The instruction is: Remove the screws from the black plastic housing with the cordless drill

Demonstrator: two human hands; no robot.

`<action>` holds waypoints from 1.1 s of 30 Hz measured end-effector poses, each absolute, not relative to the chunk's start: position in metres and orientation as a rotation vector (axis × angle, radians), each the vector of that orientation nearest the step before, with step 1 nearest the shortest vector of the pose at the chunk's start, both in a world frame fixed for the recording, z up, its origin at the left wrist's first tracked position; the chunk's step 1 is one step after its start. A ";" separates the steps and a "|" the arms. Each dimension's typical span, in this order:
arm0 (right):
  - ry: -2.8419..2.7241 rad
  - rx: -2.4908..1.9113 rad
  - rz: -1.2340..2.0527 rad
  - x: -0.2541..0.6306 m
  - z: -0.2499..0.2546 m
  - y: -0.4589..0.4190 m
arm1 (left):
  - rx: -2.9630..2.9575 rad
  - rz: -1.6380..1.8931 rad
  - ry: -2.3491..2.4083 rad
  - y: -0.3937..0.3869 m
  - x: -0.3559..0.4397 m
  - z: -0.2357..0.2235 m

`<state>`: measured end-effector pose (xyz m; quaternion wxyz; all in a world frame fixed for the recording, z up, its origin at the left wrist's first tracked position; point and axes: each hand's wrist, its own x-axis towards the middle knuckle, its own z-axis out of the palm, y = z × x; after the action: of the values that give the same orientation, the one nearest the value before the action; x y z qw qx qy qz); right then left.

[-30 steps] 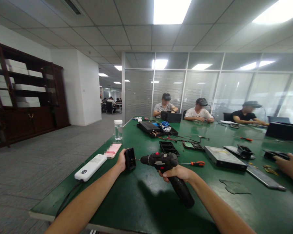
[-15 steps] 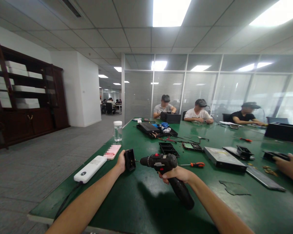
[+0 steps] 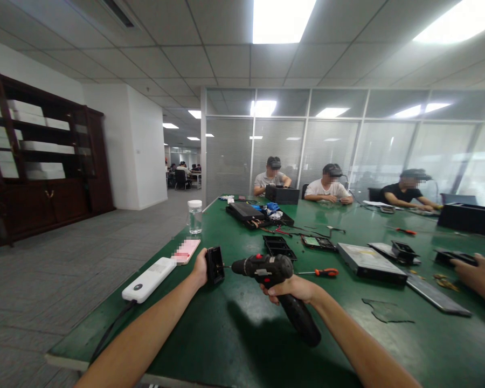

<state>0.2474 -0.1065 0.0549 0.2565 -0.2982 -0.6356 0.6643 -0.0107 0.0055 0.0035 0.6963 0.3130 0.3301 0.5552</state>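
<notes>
My left hand (image 3: 201,267) grips a small black plastic housing (image 3: 215,265) by its left side, held upright over the green table (image 3: 194,339) with its hollow side facing right. In my right hand (image 3: 293,289) is a black cordless drill (image 3: 267,268), fingers wrapped round its handle. The drill lies level and points left. Its thin bit reaches the housing's open face; whether the tip sits on a screw I cannot make out. Behind the drill lies a black plastic frame (image 3: 280,248). An orange-handled screwdriver (image 3: 325,272) rests just right of the drill.
Left of my hand are a white power bank (image 3: 149,279), a pink phone (image 3: 186,251) and a clear jar (image 3: 194,218). To the right lie a metal drive (image 3: 372,263) and a dark glass-like sheet (image 3: 388,311). Another person's hand (image 3: 479,275) is at the right edge; several people sit across.
My hands, the drill and the housing stay practically where they were. Only a very slight shift of the whole view shows.
</notes>
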 end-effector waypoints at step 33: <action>-1.754 -0.809 1.769 0.247 0.056 -0.107 | 0.675 1.229 0.734 0.003 -0.010 0.005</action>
<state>0.2469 -0.1066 0.0559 0.2582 -0.2984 -0.6470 0.6525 -0.0099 0.0028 0.0053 0.7029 0.3032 0.3299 0.5525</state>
